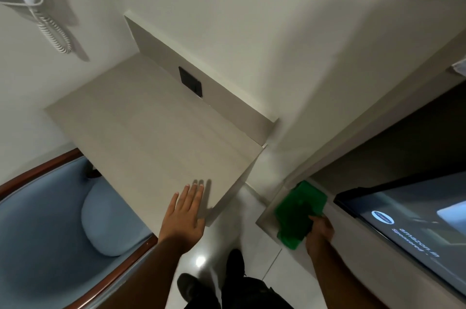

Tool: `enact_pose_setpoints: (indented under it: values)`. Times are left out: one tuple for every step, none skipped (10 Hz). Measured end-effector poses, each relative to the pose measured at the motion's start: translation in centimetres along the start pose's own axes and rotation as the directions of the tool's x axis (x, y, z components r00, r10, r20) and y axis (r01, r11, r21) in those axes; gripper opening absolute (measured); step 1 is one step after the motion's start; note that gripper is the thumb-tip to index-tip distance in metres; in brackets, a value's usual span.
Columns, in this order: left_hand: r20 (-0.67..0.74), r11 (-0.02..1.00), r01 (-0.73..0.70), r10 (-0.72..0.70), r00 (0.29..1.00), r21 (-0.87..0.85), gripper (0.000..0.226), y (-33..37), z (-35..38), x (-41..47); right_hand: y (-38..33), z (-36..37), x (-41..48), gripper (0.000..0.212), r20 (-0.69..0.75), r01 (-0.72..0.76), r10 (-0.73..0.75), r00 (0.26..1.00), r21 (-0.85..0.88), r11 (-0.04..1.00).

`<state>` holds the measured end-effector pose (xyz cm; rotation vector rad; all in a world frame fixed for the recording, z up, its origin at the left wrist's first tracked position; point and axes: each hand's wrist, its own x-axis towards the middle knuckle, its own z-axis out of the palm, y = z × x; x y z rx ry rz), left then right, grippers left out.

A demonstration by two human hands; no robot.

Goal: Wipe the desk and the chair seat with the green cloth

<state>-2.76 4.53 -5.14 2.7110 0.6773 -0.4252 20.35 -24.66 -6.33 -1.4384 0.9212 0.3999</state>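
The beige desk (151, 127) juts out from the wall in the middle of the head view. My left hand (182, 213) lies flat with its fingers spread on the desk's near corner and holds nothing. The folded green cloth (298, 213) rests on the end of a low ledge (267, 218) to the right of the desk. My right hand (319, 234) grips the cloth at its near edge. The chair (37, 233) with its blue seat and dark wooden rim sits at lower left, partly tucked under the desk.
A pale blue cushion (103, 223) lies on the chair seat. A lit television screen (408, 223) stands on the ledge at right. A wall phone with a coiled cord (50, 28) hangs at upper left. A black socket plate (190, 81) sits on the desk's back panel.
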Motion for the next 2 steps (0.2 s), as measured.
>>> enact_pose_setpoints:
  values:
    - [0.036, 0.999, 0.051, -0.05, 0.998, -0.013, 0.086, -0.3, 0.2, -0.6, -0.2, 1.3, -1.2, 0.047, -0.079, 0.167, -0.182, 0.98, -0.164, 0.972]
    - [0.005, 0.993, 0.111, -0.112, 0.994, 0.037, 0.088, -0.5, 0.2, -0.9, 1.2, 3.5, -3.8, 0.048, -0.002, 0.332, -0.344, 0.939, -0.259, 0.907]
